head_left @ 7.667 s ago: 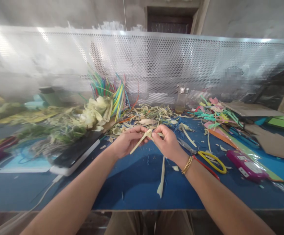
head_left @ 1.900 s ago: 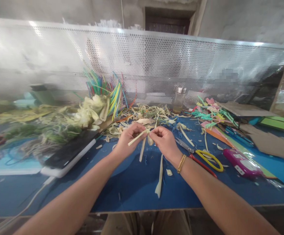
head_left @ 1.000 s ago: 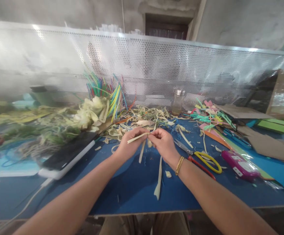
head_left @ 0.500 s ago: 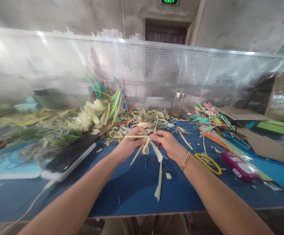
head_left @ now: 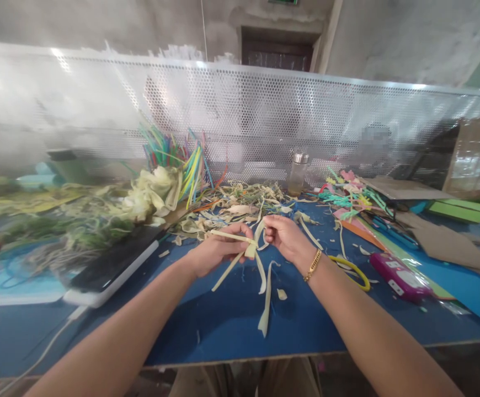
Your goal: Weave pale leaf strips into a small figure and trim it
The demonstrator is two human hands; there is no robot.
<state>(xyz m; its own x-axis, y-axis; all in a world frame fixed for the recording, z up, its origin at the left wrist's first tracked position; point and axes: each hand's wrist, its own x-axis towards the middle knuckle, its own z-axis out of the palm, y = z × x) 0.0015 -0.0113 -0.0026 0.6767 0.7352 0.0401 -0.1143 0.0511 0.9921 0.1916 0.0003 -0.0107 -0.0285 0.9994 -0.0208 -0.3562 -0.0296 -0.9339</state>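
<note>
My left hand point(head_left: 211, 255) pinches a small cross of pale, leaf-like strips point(head_left: 251, 248) near the middle, where they fold over one another. From that fold one stiff strip sticks out to the left, and others hang down. Between my right thumb and fingers is a strip that rises from the fold in a curve; my right hand point(head_left: 284, 237) wears a gold bracelet point(head_left: 313, 266) at the wrist. Below the hands a loose pale strip point(head_left: 267, 309) lies on the blue tabletop point(head_left: 302, 325), with a small scrap point(head_left: 282, 294) beside it.
A heap of dried strips point(head_left: 244, 198) lies behind my hands, near a glass bottle point(head_left: 298, 175). To the left are a phone-like device point(head_left: 111, 270) on a cable and colourful stems point(head_left: 174, 151). On the right lie a yellow ring point(head_left: 360, 275), a magenta device point(head_left: 399, 277) and cardboard point(head_left: 447, 242).
My right hand has raised a strip up and over from the fold, and the small hanging loop no longer shows. The strips in my left hand have tilted slightly; the view has shifted a little.
</note>
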